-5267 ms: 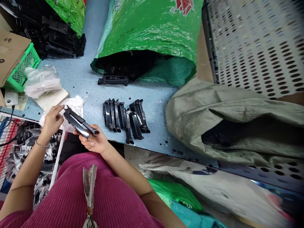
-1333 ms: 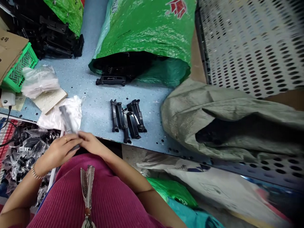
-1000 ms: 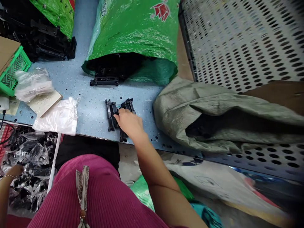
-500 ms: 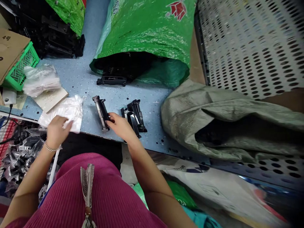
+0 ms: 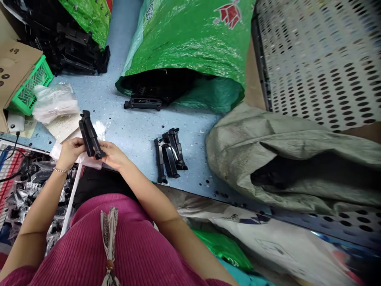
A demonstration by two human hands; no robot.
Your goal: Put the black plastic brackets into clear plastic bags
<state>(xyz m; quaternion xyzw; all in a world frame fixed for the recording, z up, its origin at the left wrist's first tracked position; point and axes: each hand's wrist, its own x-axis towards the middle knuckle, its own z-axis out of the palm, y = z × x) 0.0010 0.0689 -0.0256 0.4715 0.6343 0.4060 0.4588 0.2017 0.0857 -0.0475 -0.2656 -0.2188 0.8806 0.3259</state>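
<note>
So the slim black plastic bracket (image 5: 90,137) is up in front of you, just above the near edge of the counter. It's long and narrow, with stubby knobs at both ends and a ridged strip running down its length. You've got it tilted, top end leaning left, mostly matte with a bit of sheen. Your right hand (image 5: 113,155) has its fingers closed around the lower end. Your left hand (image 5: 70,152) has its fingers bent in at the left edge, though I can't tell if they're really gripping it or just touching.

Below your hands there's a crinkly white plastic sheet (image 5: 102,129), mostly covered. The speckled pale blue counter (image 5: 122,139) also has a small bunch of matching black brackets (image 5: 169,159) side by side, well to the right of your hands. Farther back, a big shiny green plastic sack (image 5: 190,43) lies with its dark mouth facing you, one black piece (image 5: 143,103) right at the opening. A grey-green woven sack (image 5: 230,143) slumps on the right, near a perforated metal panel (image 5: 321,59). Down at your left, a white-rimmed bin (image 5: 71,202) is loaded with clear-wrapped black stuff (image 5: 35,186).
</note>
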